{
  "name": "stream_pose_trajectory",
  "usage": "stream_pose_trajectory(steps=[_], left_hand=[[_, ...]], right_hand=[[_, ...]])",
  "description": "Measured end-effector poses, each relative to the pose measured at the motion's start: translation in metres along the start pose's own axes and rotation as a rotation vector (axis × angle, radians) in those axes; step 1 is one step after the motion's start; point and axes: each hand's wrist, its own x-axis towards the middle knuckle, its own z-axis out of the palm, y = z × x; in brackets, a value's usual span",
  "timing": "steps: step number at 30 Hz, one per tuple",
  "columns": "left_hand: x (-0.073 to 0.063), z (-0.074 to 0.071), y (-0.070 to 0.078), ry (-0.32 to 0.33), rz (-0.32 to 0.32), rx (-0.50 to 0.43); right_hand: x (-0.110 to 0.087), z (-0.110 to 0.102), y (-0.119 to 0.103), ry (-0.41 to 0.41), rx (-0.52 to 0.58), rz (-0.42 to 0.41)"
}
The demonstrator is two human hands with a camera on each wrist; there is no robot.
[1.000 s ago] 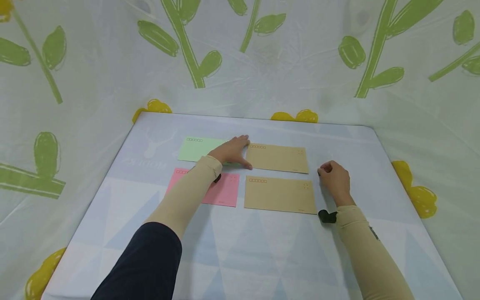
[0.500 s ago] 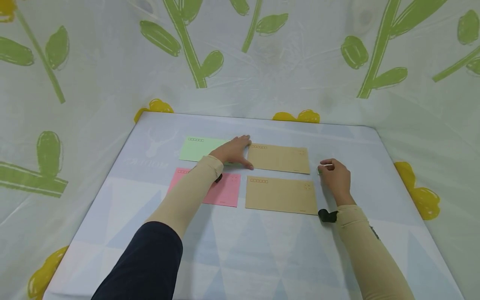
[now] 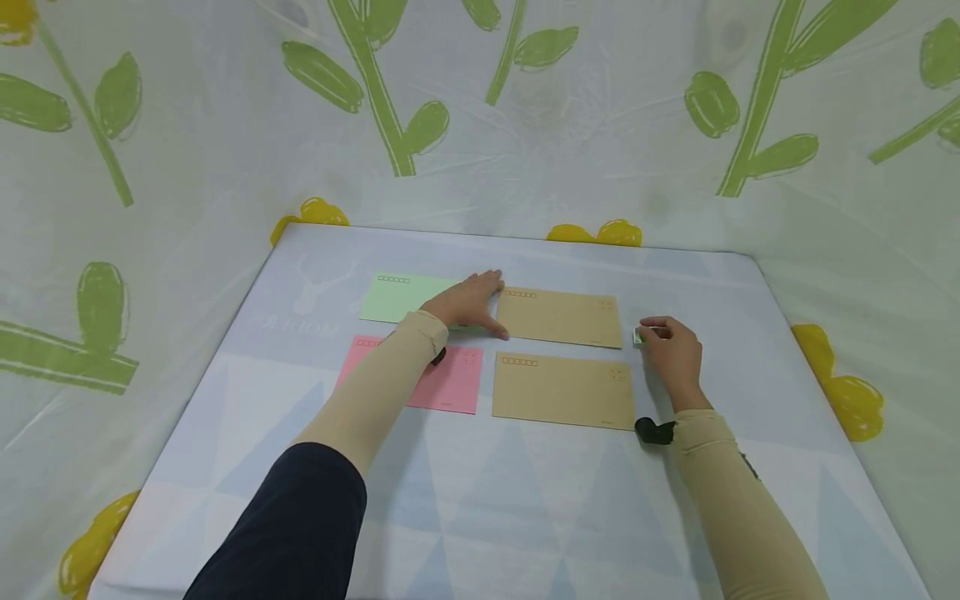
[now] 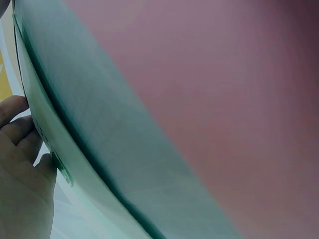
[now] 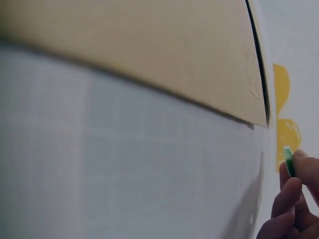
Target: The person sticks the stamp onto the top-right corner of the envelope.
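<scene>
My left hand (image 3: 471, 302) lies over the right end of the green envelope (image 3: 397, 298), fingers and thumb spread, with the tips by the left edge of the far tan envelope (image 3: 558, 317). A darker green patch (image 4: 61, 169) shows on the green envelope beside these fingers in the left wrist view. Below the left forearm is the pink envelope (image 3: 450, 379), partly covered. My right hand (image 3: 675, 358) pinches a small green-and-white piece (image 5: 288, 160), stamp-like in size, between thumb and finger. It is just right of the far tan envelope. Most of the piece is hidden by the fingers.
A second tan envelope (image 3: 562, 390) lies in front of the far one. All the envelopes sit on a pale patterned table (image 3: 495, 517). Behind and around it hangs a white curtain (image 3: 570, 150) printed with green leaves and yellow flowers.
The right hand's fingers have shifted and straightened somewhat, and more of the small green-and-white piece shows at the fingertips. The left hand stays in place on the green envelope.
</scene>
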Motion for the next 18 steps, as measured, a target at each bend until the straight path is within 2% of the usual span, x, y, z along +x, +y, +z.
stream_pose_trajectory(steps=[8,18], left_hand=[[-0.0027,-0.0020,0.0037,-0.007,-0.010,0.013],[-0.0017,-0.0012,0.0037,-0.003,-0.006,0.020]], right_hand=[[0.0030,0.0014,-0.0041,0.013,0.051,0.040],[0.0049,0.0035,-0.0080,0.016,0.094,0.024]])
